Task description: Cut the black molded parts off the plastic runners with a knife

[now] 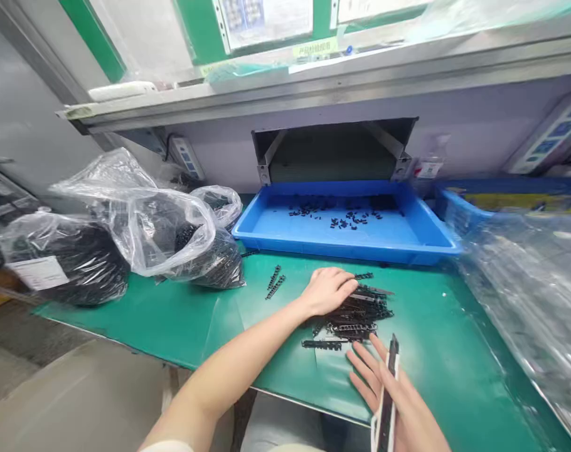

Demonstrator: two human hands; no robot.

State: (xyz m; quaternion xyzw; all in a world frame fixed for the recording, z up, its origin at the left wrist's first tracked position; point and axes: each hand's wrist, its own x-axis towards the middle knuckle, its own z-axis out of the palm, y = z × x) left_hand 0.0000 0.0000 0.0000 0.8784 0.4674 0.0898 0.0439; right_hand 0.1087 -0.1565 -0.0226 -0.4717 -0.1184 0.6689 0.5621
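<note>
My left hand [329, 290] reaches onto the upper left of a pile of thin black plastic strips [356, 326], its fingers curled down around some of them; the fingertips are partly hidden. In front of the pile, my right hand [393, 389] is turned palm up, its fingers spread toward the strips. Its thumb clamps a slim black-and-white tool [387, 402] against the palm, dark tip pointing away from me; its exact kind is unclear. One toothed strip [322, 344] lies at the pile's near left edge. Two short toothed strips [275, 282] lie apart, farther left.
Behind the pile, a blue tray [346, 250] holds small black pieces below a conveyor opening [332, 150]. Clear bags of black parts [214, 267] stand on the left of the green table [172, 326]. Clear plastic sheeting [525, 301] and another blue tray [464, 204] are at right.
</note>
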